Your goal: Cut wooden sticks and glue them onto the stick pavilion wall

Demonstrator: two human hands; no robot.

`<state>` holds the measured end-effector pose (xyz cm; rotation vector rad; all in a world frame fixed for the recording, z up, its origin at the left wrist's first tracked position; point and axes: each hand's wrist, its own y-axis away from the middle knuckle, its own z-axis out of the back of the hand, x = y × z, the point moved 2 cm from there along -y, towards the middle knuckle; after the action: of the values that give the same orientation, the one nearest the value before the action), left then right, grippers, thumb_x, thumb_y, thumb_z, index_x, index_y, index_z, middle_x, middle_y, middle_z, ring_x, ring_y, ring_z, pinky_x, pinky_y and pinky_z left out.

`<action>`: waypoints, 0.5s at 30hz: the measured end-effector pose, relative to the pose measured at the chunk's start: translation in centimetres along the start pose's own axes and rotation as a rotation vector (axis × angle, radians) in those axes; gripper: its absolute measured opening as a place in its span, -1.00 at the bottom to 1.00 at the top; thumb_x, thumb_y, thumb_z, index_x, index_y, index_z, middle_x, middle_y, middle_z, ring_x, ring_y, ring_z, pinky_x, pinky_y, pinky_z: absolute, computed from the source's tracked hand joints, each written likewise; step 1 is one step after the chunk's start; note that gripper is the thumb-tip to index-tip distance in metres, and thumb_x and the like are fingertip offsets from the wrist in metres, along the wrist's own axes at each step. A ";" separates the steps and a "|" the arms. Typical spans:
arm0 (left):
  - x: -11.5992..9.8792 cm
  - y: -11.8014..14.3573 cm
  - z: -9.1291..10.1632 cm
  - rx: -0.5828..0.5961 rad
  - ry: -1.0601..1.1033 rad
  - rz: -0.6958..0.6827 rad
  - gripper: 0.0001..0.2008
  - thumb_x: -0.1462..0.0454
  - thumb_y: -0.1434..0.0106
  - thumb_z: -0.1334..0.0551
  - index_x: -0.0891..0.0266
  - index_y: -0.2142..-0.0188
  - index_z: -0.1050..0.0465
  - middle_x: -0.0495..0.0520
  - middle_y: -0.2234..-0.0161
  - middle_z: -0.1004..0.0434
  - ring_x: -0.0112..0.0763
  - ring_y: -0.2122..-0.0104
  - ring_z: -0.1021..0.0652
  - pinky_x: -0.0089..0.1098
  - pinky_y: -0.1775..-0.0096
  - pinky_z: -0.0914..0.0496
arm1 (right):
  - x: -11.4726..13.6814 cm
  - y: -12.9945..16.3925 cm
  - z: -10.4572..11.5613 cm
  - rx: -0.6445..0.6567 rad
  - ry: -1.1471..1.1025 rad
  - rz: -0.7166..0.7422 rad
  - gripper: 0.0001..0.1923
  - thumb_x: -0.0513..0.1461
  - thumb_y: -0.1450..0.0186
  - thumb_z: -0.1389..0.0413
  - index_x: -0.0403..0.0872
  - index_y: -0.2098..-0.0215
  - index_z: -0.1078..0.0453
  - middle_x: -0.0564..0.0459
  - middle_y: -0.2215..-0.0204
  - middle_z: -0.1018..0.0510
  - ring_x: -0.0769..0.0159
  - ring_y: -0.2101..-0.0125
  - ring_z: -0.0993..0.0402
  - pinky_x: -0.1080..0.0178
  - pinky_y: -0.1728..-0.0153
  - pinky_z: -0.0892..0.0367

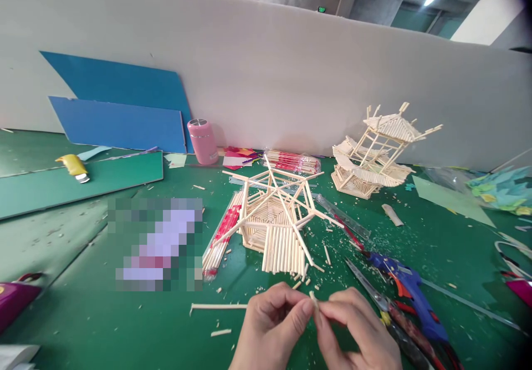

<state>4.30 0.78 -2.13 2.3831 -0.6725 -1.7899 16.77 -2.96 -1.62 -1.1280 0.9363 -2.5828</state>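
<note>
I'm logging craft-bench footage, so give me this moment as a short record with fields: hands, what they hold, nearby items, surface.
left hand: left hand pinches a short wooden stick piece with thumb and fingers
right hand: right hand pinches the same piece from the other side
in front of hands: unfinished stick roof frame, flat on the mat
right of hands: blue glue gun, scissors
farther back: finished stick pavilion, pink cylindrical container, packs of sticks
surface: green mat, strewn with stick offcuts
</note>
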 end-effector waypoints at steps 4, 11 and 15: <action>0.3 -0.1 0.3 -0.035 0.093 0.094 -0.80 0.16 0.04 -0.37 0.25 0.46 -0.57 -0.03 0.61 -0.37 -0.55 0.61 -0.25 -0.50 0.56 -0.12 | 0.5 -1.2 0.1 -0.039 -0.093 -0.131 -0.91 -0.35 -0.18 -0.08 -0.04 0.45 -0.35 0.08 0.57 -0.40 0.36 0.57 -0.33 0.33 0.59 -0.26; -0.1 -0.8 0.2 -0.029 0.294 0.141 -0.77 0.17 0.10 -0.40 0.27 0.45 -0.56 -0.05 0.62 -0.35 -0.58 0.62 -0.24 -0.50 0.53 -0.12 | 0.5 -2.2 -0.8 0.024 -0.198 -0.273 -0.86 -0.28 -0.23 -0.04 -0.04 0.49 -0.31 0.14 0.60 -0.34 0.40 0.60 -0.28 0.36 0.61 -0.23; -0.4 -1.0 -0.3 0.007 0.354 0.140 -0.80 0.19 0.08 -0.40 0.30 0.55 -0.52 -0.04 0.62 -0.35 -0.58 0.63 -0.21 -0.47 0.52 -0.12 | 0.3 -2.1 -1.5 0.007 -0.253 -0.316 -0.86 -0.28 -0.24 -0.04 -0.04 0.49 -0.32 0.14 0.59 -0.38 0.39 0.58 -0.32 0.37 0.59 -0.25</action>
<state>4.76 1.74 -2.02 2.4941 -0.7740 -1.2686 15.65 -0.73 -0.92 -1.6721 0.7417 -2.5819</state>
